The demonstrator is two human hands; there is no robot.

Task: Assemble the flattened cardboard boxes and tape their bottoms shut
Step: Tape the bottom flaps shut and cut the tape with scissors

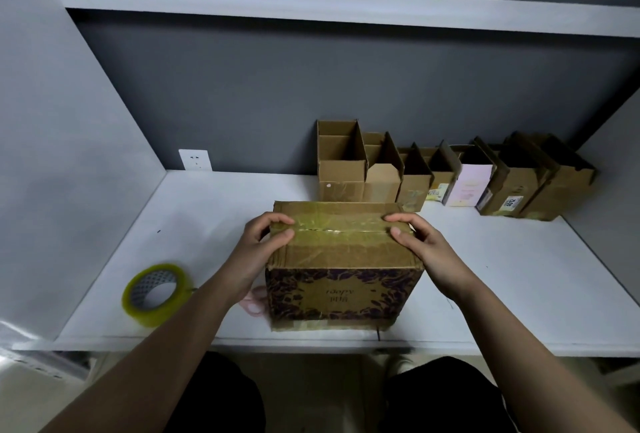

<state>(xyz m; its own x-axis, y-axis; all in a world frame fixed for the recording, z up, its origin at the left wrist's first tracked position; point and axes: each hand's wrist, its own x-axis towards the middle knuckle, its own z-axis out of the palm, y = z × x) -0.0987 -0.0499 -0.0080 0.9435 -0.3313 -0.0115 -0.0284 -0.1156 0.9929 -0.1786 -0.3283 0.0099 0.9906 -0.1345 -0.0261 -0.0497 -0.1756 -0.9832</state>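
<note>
Left hand (268,232) and right hand (412,235) gripped the taped box (343,259) near the table (519,294) front edge; bare tabletop lay either side; print unreadable

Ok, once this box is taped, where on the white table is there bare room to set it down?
Bare patches: the white table between the wall socket and the yellowish tape roll, and the right front, past the right hand. Crowded: the back right, where the row of open cardboard boxes stands behind the taped purple-patterned cardboard box.
</note>
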